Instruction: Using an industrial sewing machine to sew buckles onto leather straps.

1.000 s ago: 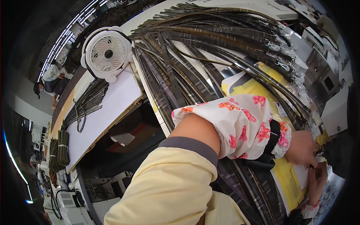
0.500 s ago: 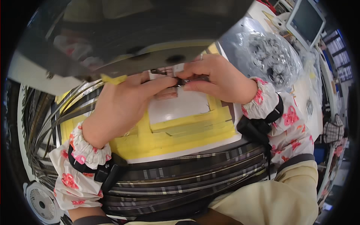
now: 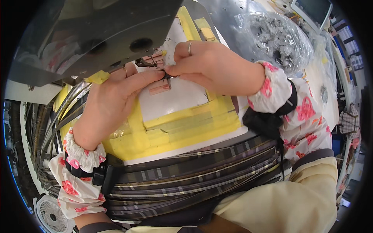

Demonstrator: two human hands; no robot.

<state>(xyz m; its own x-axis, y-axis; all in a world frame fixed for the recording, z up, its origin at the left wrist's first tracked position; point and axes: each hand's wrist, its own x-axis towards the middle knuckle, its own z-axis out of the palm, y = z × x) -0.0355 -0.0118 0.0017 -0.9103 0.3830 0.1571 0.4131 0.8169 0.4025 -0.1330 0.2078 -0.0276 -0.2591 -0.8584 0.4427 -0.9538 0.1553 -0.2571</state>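
Note:
Under the dark sewing machine head [image 3: 97, 33], both hands meet at a small dark strap piece with a shiny metal part [image 3: 169, 75], mostly hidden by fingers. My left hand [image 3: 107, 103] presses the piece's left side with an outstretched index finger; its other fingers are partly hidden behind. My right hand [image 3: 219, 68], a ring on one finger, pinches the piece's right side between thumb and fingertips. Just beyond the fingertips is the presser foot [image 3: 144, 62]. Below lies a white plate [image 3: 171, 103] edged with yellow tape, a pinkish guide block [image 3: 159, 87] fixed on it.
Long plaid straps [image 3: 194, 171] lie across my lap, and more bands [image 3: 37, 136] hang at the left. A clear plastic bag [image 3: 278, 42] of metal fittings sits at the far right, near a tablet-like screen [image 3: 312, 11]. A white fan [image 3: 52, 213] stands lower left.
The view has shifted, so the machine head sits further left and the presser foot shows. Both hands keep hold of the small piece by the needle area.

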